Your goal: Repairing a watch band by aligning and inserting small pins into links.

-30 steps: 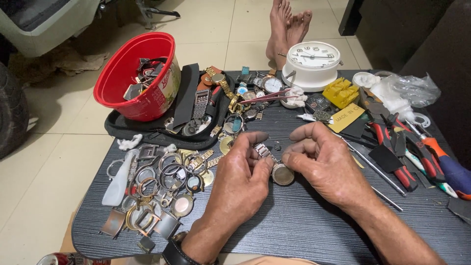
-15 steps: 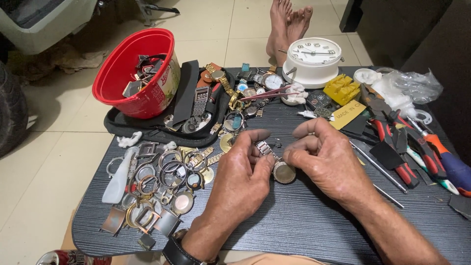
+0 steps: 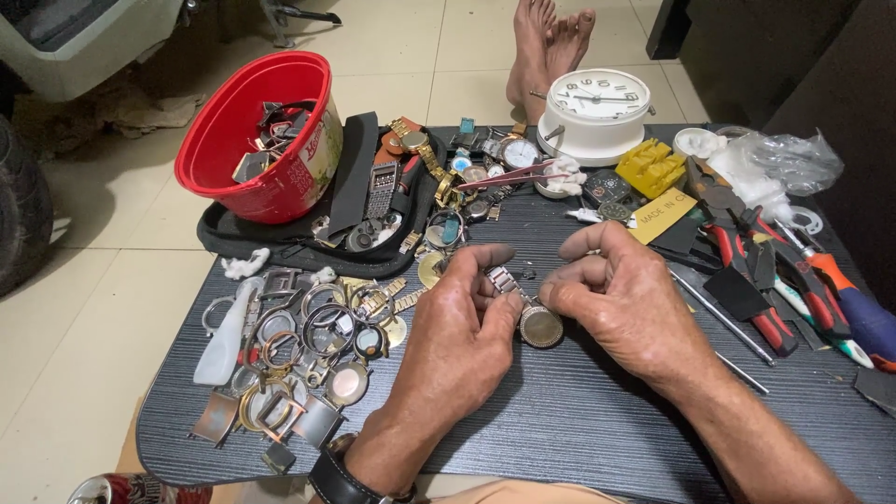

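My left hand [image 3: 462,322] and my right hand [image 3: 625,303] meet over the middle of a dark grey table [image 3: 579,429]. Between their fingertips is a wristwatch [image 3: 539,325] with a round metal case and a short piece of metal link band [image 3: 504,280]. The left thumb and fingers pinch the band side, and the right fingertips press on the case edge. The watch hangs just above the table top.
A red bucket [image 3: 257,140] of watch parts stands far left beside a black tray [image 3: 373,201] of watches. Watch cases and rings [image 3: 299,345] lie near left. A white alarm clock [image 3: 597,112], yellow block [image 3: 651,168], pliers and screwdrivers [image 3: 784,280] sit right. Someone's bare feet [image 3: 546,47] rest beyond.
The hands and the watch have stayed nearly in place; the fingers have shifted only slightly on the watch case and band.
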